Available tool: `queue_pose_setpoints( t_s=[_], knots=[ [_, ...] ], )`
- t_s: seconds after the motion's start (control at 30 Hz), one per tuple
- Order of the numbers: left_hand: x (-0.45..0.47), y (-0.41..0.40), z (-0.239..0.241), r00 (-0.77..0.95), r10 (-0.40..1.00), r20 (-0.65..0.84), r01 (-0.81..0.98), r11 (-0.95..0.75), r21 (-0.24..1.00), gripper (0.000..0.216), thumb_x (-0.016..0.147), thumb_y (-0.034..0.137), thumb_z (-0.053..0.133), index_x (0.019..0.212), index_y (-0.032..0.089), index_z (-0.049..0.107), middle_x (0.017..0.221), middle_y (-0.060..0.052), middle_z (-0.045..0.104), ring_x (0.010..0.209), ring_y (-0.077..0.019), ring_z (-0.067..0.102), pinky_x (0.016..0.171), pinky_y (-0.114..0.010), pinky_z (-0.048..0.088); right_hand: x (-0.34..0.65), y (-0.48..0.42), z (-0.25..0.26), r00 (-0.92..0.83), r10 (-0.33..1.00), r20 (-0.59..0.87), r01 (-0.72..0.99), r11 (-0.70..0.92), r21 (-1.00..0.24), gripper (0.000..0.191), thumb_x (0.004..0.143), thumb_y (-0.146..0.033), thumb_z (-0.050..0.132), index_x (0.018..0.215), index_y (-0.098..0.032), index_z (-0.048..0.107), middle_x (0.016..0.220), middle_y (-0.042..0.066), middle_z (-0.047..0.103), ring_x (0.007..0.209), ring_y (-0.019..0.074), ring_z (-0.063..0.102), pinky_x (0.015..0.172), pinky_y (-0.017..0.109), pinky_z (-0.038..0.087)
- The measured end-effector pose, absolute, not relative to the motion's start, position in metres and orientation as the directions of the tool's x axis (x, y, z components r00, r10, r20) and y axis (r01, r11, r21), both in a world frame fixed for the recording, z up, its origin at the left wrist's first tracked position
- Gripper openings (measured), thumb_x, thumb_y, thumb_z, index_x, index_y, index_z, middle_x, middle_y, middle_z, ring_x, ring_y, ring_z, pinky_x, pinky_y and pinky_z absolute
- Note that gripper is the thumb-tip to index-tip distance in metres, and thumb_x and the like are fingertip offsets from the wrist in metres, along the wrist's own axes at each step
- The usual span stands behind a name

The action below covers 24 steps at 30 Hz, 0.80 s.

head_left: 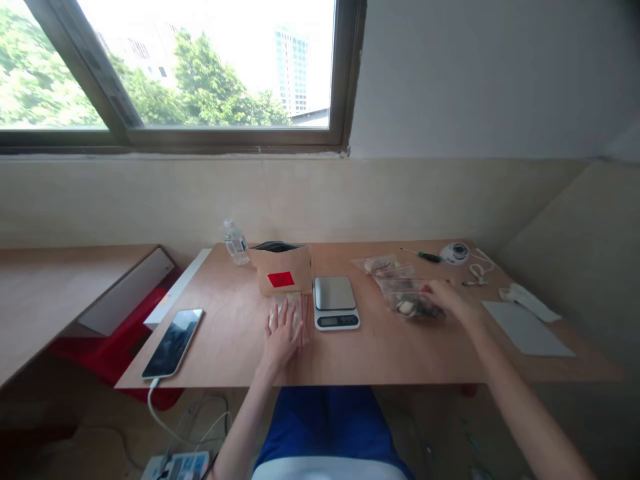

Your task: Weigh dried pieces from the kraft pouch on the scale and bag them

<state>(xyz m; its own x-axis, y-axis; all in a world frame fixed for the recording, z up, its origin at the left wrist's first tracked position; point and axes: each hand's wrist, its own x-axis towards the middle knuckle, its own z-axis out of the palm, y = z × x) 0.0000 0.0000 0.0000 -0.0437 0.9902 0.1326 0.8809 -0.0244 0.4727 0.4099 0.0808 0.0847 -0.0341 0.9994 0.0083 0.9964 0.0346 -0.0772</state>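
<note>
My left hand (285, 331) lies flat with fingers spread on a small clear bag (300, 308) on the wooden table (240, 353), just left of a digital kitchen scale (335, 302). Behind it stands an open brown paper bag (281, 269) with a red label. My right hand (449, 300) reaches over a clear plastic bag of dark and pale pieces (411, 303) to the right of the scale; its fingers curl onto the bag's far edge. More clear bags (383, 266) lie behind that one.
A phone (173, 342) on a cable lies at the left front. A water bottle (235, 243) stands at the back. A screwdriver (421, 254), a round white device (455, 253), a white cord (477, 271), a grey sheet (526, 327) and crumpled tissue (529, 301) lie at right.
</note>
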Motion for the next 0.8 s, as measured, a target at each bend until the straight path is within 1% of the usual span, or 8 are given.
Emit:
queue_pose_setpoints(
  t_s=[0.07, 0.1, 0.17, 0.23, 0.33, 0.4, 0.53, 0.8],
  knots=[
    [0.015, -0.014, 0.023, -0.095, 0.976, 0.197, 0.773, -0.052, 0.632, 0.039, 0.089, 0.036, 0.035, 0.119, 0.020, 0.054, 0.135, -0.012, 0.046, 0.130, -0.0289, 0.033, 0.106, -0.050, 0.018, 0.392, 0.060, 0.114, -0.069, 0.996, 0.063, 0.981, 0.079, -0.177, 0.012, 0.074, -0.018, 0.054, 0.070, -0.019, 0.065, 0.074, 0.007, 0.069, 0.073, 0.0218, 0.062, 0.068, 0.030, 0.039],
    [0.023, -0.022, 0.037, -0.061, 0.982, 0.177, 0.676, -0.090, 0.731, 0.035, 0.090, 0.036, 0.033, 0.110, 0.020, 0.057, 0.123, -0.012, 0.056, 0.121, -0.0272, 0.044, 0.102, -0.049, 0.026, 0.378, 0.045, 0.128, -0.089, 0.990, 0.110, 0.960, 0.115, -0.256, 0.013, 0.076, -0.018, 0.053, 0.070, -0.019, 0.064, 0.073, 0.006, 0.068, 0.070, 0.0204, 0.062, 0.065, 0.028, 0.039],
    [0.041, -0.040, 0.065, 0.150, 0.986, 0.079, 0.376, -0.130, 0.917, 0.034, 0.091, 0.040, 0.032, 0.098, 0.020, 0.058, 0.100, -0.009, 0.065, 0.098, -0.0222, 0.058, 0.089, -0.040, 0.041, 0.342, 0.013, 0.151, -0.107, 0.969, 0.223, 0.885, 0.195, -0.423, 0.014, 0.080, -0.024, 0.051, 0.075, -0.020, 0.063, 0.079, 0.005, 0.067, 0.073, 0.0188, 0.062, 0.065, 0.026, 0.041],
    [0.058, -0.055, 0.090, 0.333, 0.942, 0.040, 0.096, -0.076, 0.993, 0.033, 0.091, 0.040, 0.034, 0.097, 0.018, 0.057, 0.090, -0.007, 0.064, 0.085, -0.0184, 0.061, 0.079, -0.032, 0.046, 0.300, -0.017, 0.163, -0.097, 0.955, 0.281, 0.786, 0.247, -0.566, 0.017, 0.085, -0.030, 0.049, 0.079, -0.021, 0.062, 0.083, 0.003, 0.066, 0.076, 0.0175, 0.061, 0.068, 0.025, 0.043],
    [0.074, -0.068, 0.108, 0.369, 0.928, 0.054, -0.087, -0.023, 0.996, 0.031, 0.090, 0.039, 0.038, 0.099, 0.016, 0.056, 0.089, -0.006, 0.063, 0.083, -0.0164, 0.059, 0.075, -0.028, 0.046, 0.243, -0.045, 0.162, -0.175, 0.942, 0.286, 0.628, 0.331, -0.704, 0.020, 0.088, -0.031, 0.047, 0.078, -0.021, 0.062, 0.082, 0.002, 0.064, 0.077, 0.0162, 0.061, 0.069, 0.024, 0.044],
    [0.077, -0.070, 0.107, 0.263, 0.963, 0.055, -0.117, -0.025, 0.993, 0.029, 0.089, 0.040, 0.040, 0.098, 0.017, 0.055, 0.091, -0.005, 0.061, 0.082, -0.0158, 0.058, 0.076, -0.028, 0.046, 0.217, -0.052, 0.154, -0.243, 0.934, 0.261, 0.530, 0.353, -0.771, 0.021, 0.089, -0.030, 0.046, 0.080, -0.021, 0.063, 0.083, 0.003, 0.063, 0.076, 0.0149, 0.060, 0.067, 0.022, 0.045],
    [0.072, -0.070, 0.094, 0.070, 0.997, 0.039, -0.049, -0.035, 0.998, 0.028, 0.089, 0.042, 0.040, 0.096, 0.018, 0.054, 0.091, -0.004, 0.060, 0.086, -0.0165, 0.055, 0.082, -0.030, 0.043, 0.195, -0.051, 0.139, -0.315, 0.921, 0.230, 0.427, 0.354, -0.832, 0.019, 0.089, -0.023, 0.046, 0.088, -0.021, 0.065, 0.089, 0.002, 0.063, 0.081, 0.0137, 0.061, 0.072, 0.022, 0.046],
    [0.061, -0.066, 0.079, -0.139, 0.990, -0.015, 0.034, 0.020, 0.999, 0.036, 0.087, 0.049, 0.039, 0.083, 0.016, 0.055, 0.084, -0.006, 0.063, 0.084, -0.0206, 0.058, 0.078, -0.031, 0.043, 0.173, -0.042, 0.119, -0.292, 0.928, 0.230, 0.474, 0.350, -0.808, 0.014, 0.083, -0.017, 0.052, 0.075, -0.019, 0.063, 0.079, 0.002, 0.063, 0.075, 0.0147, 0.060, 0.069, 0.025, 0.046]
  ],
)
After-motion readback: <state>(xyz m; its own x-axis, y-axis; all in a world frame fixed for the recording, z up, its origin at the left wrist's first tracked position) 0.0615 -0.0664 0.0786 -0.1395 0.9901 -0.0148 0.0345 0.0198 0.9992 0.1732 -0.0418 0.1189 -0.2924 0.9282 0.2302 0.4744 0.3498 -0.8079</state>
